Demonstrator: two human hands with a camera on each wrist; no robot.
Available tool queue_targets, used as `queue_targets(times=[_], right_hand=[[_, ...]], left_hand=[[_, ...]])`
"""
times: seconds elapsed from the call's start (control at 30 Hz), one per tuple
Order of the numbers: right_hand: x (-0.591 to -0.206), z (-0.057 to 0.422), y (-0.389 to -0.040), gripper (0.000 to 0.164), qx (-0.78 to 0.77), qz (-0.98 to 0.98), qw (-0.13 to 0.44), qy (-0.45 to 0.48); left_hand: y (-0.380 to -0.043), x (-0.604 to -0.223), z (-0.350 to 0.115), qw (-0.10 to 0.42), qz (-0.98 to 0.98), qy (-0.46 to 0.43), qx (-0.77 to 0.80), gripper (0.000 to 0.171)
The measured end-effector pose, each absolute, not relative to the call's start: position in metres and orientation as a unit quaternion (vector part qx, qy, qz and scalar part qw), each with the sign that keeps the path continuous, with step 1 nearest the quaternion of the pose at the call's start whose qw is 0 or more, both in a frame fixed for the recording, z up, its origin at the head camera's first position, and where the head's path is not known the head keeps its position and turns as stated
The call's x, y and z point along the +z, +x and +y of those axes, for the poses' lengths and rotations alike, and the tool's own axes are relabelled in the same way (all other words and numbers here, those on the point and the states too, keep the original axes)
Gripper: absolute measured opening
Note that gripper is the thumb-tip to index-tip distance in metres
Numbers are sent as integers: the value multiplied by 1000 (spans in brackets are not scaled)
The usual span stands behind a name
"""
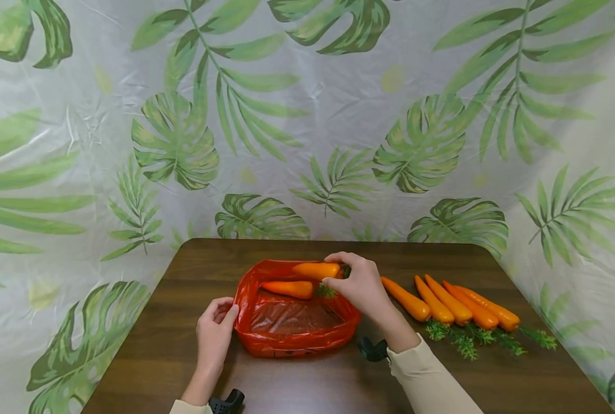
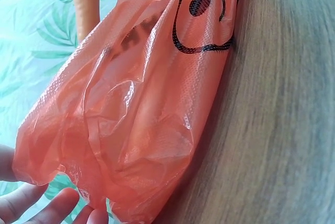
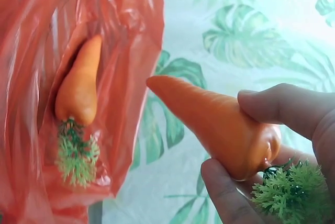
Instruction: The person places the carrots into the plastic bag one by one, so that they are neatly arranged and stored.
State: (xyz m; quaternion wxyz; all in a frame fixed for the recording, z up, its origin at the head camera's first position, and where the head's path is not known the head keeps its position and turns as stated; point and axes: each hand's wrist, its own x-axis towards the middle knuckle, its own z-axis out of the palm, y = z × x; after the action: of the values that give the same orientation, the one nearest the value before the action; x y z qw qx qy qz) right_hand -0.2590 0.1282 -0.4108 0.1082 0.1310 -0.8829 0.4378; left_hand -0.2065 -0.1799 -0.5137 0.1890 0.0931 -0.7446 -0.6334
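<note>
One carrot (image 1: 314, 270) is gripped at its thick end by the right hand (image 1: 363, 290), above the red bag (image 1: 297, 344) at its far right; the left hand (image 1: 215, 333) pinches the bag's left rim. A second carrot (image 1: 289, 289) lies inside the bag, five more carrots (image 1: 449, 302) to its right.

Orange carrot (image 1: 314, 270) near open red bag (image 1: 297, 346)

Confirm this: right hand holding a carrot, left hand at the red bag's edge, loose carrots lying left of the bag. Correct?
Not quite: the loose carrots lie right of the red bag, as the head view shows. The rest stands.
</note>
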Motion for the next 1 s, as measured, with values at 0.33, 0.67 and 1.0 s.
queue_targets(times=[0.33, 0.67, 1.0], right_hand=[[-413, 106, -266, 36, 418, -887, 83, 181], [-422, 90, -275, 37, 423, -884, 38, 195], [-442, 82, -283, 35, 418, -884, 20, 207]], left_hand=[[-210, -515, -181, 198, -746, 91, -630, 19], [-210, -515, -182, 189, -751, 98, -626, 20], [-207, -514, -182, 177, -744, 97, -637, 23]])
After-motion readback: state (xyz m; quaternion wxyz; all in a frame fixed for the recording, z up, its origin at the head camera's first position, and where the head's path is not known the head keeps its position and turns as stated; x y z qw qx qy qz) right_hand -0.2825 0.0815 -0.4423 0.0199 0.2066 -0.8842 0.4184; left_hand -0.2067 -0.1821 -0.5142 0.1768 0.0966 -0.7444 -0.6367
